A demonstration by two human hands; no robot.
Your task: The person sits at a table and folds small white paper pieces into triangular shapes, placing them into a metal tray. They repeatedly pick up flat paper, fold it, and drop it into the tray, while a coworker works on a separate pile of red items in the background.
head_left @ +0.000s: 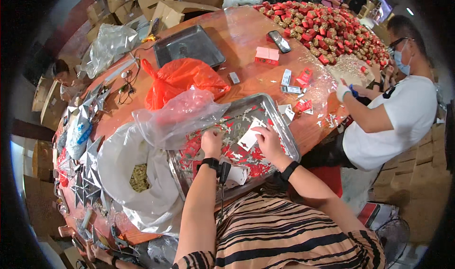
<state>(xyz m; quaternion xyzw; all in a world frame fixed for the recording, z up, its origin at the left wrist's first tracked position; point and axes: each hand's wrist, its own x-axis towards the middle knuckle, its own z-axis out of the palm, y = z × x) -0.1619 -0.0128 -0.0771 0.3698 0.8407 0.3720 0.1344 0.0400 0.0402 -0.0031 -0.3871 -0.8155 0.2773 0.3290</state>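
Over a metal tray [287, 138], my right hand [269, 142] pinches a white card [250, 135] with a small dark mark near its lower end. To its left, my left hand [212, 143] is closed, fingertips tucked together; whatever they may hold is hidden. Small red and white cut-out pieces [232, 156] lie scattered through the tray beneath both hands. More white card [237, 175] rests at the tray's near side, beside my left wrist. Clear plastic film [180, 119] drapes over the tray's far left corner.
A white bag [113, 150] with gold-coloured bits stands left of the tray, with an orange-red bag [182, 81] beyond. A black tray [189, 46], a phone [278, 41] and a heap of red-and-gold pieces [327, 29] lie farther off. A masked co-worker [388, 122] sits right.
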